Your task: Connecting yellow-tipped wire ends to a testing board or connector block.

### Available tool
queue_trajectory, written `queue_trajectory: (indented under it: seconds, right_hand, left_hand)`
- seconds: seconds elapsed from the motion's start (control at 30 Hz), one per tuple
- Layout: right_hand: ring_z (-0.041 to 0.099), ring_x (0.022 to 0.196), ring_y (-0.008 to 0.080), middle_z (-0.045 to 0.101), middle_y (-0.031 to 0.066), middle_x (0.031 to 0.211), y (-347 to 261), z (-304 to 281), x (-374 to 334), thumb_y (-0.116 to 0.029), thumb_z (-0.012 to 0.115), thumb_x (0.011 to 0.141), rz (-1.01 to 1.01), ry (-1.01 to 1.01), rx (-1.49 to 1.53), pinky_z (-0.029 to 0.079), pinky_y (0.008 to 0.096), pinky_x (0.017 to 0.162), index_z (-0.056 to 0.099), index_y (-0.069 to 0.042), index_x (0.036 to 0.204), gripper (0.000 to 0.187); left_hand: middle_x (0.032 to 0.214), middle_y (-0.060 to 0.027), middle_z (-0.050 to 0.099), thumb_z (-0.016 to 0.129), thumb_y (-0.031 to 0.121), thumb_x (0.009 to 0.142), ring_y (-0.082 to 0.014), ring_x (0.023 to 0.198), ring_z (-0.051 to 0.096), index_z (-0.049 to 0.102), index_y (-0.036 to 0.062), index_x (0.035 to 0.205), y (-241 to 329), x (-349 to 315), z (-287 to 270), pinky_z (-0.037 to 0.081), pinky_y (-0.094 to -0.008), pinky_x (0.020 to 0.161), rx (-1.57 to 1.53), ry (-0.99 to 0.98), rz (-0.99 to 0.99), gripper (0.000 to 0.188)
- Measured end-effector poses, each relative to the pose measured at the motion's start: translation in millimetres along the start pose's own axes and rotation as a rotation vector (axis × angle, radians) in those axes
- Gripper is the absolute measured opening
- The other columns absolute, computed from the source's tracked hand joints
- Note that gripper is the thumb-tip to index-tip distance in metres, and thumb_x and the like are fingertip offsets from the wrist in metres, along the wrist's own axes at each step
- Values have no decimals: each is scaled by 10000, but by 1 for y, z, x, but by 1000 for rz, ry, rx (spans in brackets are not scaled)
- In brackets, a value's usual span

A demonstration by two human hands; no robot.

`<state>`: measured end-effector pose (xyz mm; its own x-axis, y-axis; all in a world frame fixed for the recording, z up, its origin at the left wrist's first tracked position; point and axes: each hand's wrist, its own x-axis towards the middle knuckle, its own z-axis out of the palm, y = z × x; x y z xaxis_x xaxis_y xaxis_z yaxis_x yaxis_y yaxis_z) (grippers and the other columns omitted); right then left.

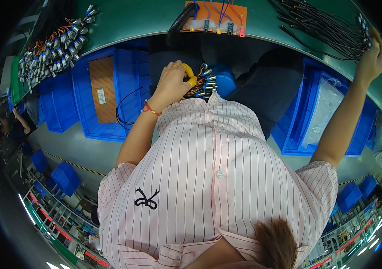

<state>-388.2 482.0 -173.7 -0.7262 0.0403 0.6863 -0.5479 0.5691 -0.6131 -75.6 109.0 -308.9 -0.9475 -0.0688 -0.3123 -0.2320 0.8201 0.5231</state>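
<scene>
My left hand (171, 86) is over my lap, with yellow covers on its thumb and index finger. Those fingers are curled close together, and whatever is between them cannot be made out. Right beside them lies a bunch of silver cylindrical connectors (209, 84) on orange and yellow wires, partly covered by my shirt front. My right hand (371, 62) reaches to the bench's far right, a yellow cover on one finger. Its fingers close at the silver-tipped ends of a bundle of black cables (330, 31); the exact grip is partly hidden.
A heap of silver connectors with orange wires (56, 51) lies on the green bench (132, 18) at left. An orange board (240, 13) with coloured plugs sits mid-bench. Blue bins (79, 107) stand below at left, and a blue bin (289, 130) at right.
</scene>
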Motion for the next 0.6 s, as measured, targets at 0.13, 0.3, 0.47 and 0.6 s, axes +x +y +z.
queue_trajectory:
  seconds: [0.13, 0.3, 0.47, 0.6]
  right_hand:
    - [601, 996, 218, 671, 104, 1014, -115, 20, -120, -189, 596, 864, -192, -575, 288, 442, 371, 934, 621, -53, 1213, 375]
    - [564, 1006, 240, 619, 100, 1009, -139, 31, -207, -264, 656, 868, 381, -1156, 464, 431, 394, 918, 596, -41, 1178, 387]
    - [502, 648, 99, 528, 4, 769, -59, -33, -198, -172, 620, 900, 913, -523, 1100, 420, 210, 649, 589, -3, 1054, 231]
    - [505, 788, 154, 500, 24, 810, -2, -88, -177, -195, 592, 931, 987, -11, 1440, 423, 304, 822, 565, -11, 1056, 224]
  left_hand:
    - [757, -19, 583, 687, 77, 841, -78, 691, 532, 627, 0, 963, 34, -5, -29, 430, -230, 634, -623, -181, -43, 155]
    - [818, -7, 623, 633, 52, 895, -54, 760, 564, 641, -10, 1031, 78, -4, -64, 469, -199, 734, -827, -195, 111, 150]
    - [869, -46, 627, 613, 45, 900, -101, 795, 590, 688, -7, 1069, 53, 5, -79, 470, -217, 731, -553, -52, 187, 192]
    - [853, -49, 634, 636, 47, 893, -132, 786, 603, 688, -11, 1066, 40, 8, -68, 482, -230, 745, -624, 42, 83, 190]
